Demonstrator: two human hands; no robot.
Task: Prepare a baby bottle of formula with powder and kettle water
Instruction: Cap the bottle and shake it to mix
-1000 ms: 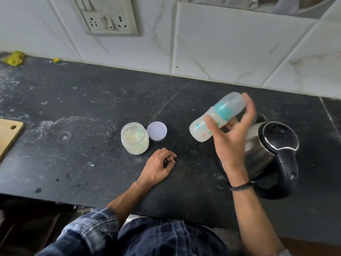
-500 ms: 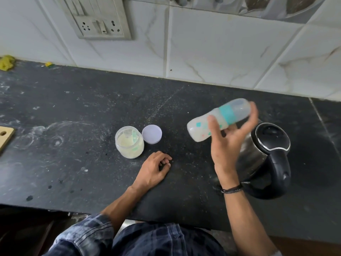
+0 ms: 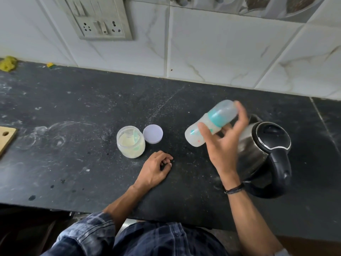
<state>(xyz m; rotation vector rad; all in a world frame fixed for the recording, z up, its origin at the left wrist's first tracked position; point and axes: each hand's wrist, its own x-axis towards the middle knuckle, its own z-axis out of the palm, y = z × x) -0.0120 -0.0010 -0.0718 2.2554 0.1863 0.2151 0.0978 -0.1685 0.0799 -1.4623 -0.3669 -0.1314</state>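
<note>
My right hand [image 3: 224, 143] grips a capped baby bottle [image 3: 212, 122] with a teal collar and holds it tilted above the counter, base to the lower left, cap up and to the right. It holds pale milky liquid. My left hand [image 3: 156, 169] rests loosely curled on the black counter [image 3: 73, 163], holding nothing. Left of it stands an open clear jar of pale powder [image 3: 130, 142] with a scoop inside, and its lilac lid [image 3: 153, 133] lies flat just to the right. A steel kettle with a black lid and handle [image 3: 265, 154] stands behind my right hand.
A wooden board corner [image 3: 6, 140] lies at the left edge. A yellow cloth [image 3: 8, 63] sits at the far left by the tiled wall. A socket panel [image 3: 99, 23] is on the wall. The counter's front edge runs just below my left wrist.
The bottle in my right hand has tilted back and forth slightly and stays blurred with motion. My left hand has stayed put on the counter. The camera view has shifted a little.
</note>
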